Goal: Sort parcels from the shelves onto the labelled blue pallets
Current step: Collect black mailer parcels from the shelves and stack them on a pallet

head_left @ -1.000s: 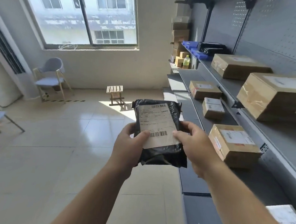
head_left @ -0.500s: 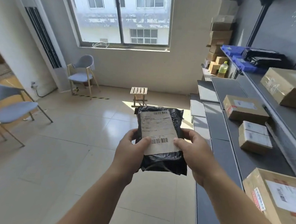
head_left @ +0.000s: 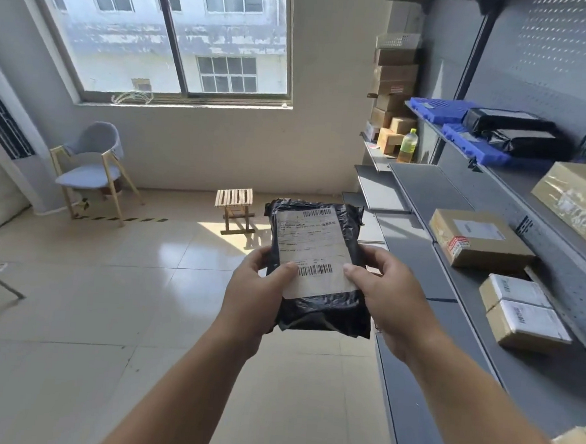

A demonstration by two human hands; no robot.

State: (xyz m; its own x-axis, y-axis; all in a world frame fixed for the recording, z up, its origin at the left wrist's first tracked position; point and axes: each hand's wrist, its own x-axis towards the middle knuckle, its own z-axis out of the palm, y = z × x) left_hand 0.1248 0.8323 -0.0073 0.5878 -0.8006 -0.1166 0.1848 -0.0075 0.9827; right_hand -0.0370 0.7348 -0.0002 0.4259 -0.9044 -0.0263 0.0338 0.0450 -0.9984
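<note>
both hands pinch a black bag (head_left: 317,312) chest-high over the floor, left of the shelves (head_left: 429,264). left hand (head_left: 256,295) and right hand (head_left: 383,296) have thumbs pressed on the label (head_left: 312,254). read the label first, keep it flat and facing up. no blue pallet on the floor in view.
</note>
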